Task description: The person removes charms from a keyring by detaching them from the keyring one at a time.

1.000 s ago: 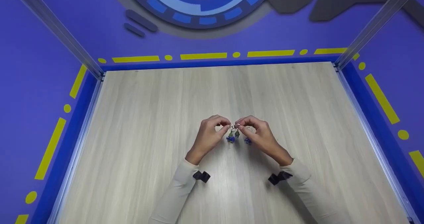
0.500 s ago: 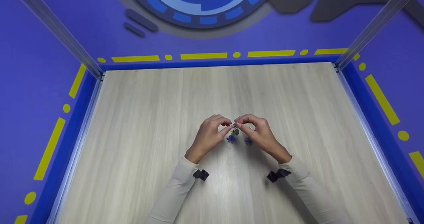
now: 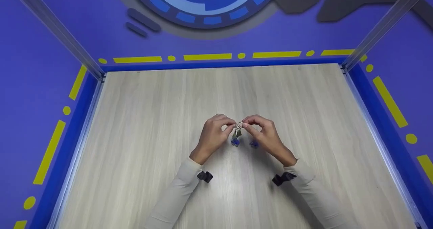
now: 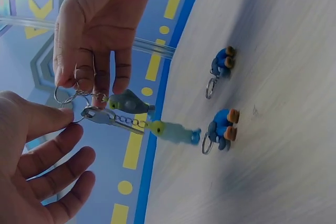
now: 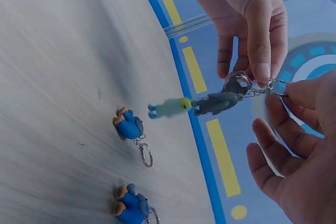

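Note:
My left hand (image 3: 213,134) and right hand (image 3: 267,136) meet above the table, thumb and fingertips pinching metal key rings. In the left wrist view, the left fingers are at the ring and clasp of a pale figure keychain (image 4: 176,132), which has a yellow-green top and blue base. The right hand grips the ring (image 5: 278,87) on the chain of a grey figure keychain (image 5: 218,103). Both figures dangle side by side. Rings and chains crowd together between the fingertips; whether they are linked cannot be told.
Two blue keychains with orange feet, one (image 4: 224,127) and another (image 4: 223,61), lie on the wooden table (image 3: 152,120) below the hands, each with its own ring. Blue panels (image 3: 216,43) stand around the table's back and sides.
Both hands have risen slightly. A ring now shows between the fingertips, where the pieces were bunched together half a second ago. The blue keychains on the table stay put.

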Demonstrator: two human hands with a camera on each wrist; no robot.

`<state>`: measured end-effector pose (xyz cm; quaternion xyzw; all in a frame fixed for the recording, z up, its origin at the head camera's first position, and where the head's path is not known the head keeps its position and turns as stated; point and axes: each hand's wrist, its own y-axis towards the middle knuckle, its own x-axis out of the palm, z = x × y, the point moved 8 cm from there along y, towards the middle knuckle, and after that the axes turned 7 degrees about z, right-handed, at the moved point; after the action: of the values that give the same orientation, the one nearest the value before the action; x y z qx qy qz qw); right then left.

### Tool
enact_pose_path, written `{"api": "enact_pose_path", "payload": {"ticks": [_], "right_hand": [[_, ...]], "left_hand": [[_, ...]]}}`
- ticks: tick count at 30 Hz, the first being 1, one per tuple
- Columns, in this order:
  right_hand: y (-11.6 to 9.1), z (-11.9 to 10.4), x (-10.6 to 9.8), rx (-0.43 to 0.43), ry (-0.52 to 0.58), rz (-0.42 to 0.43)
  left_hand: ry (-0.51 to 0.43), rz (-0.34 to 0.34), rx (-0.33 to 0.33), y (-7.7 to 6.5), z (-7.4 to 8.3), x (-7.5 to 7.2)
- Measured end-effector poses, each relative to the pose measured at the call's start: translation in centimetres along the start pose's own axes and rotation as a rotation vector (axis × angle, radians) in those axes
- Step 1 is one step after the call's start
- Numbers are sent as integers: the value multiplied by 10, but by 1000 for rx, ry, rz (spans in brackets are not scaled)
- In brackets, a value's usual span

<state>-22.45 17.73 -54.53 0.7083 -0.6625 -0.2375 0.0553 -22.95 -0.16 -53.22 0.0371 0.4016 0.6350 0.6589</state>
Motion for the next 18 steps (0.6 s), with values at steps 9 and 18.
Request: {"api": "enact_pose_path", "payload": {"ticks": [9,18], "right_hand": [[5,0,-2,26,-55,98],[0,4,-5,53,-65,149]], "left_hand": [[109,15,76,4,7,2],[159,48,98,0,6,4]]}}
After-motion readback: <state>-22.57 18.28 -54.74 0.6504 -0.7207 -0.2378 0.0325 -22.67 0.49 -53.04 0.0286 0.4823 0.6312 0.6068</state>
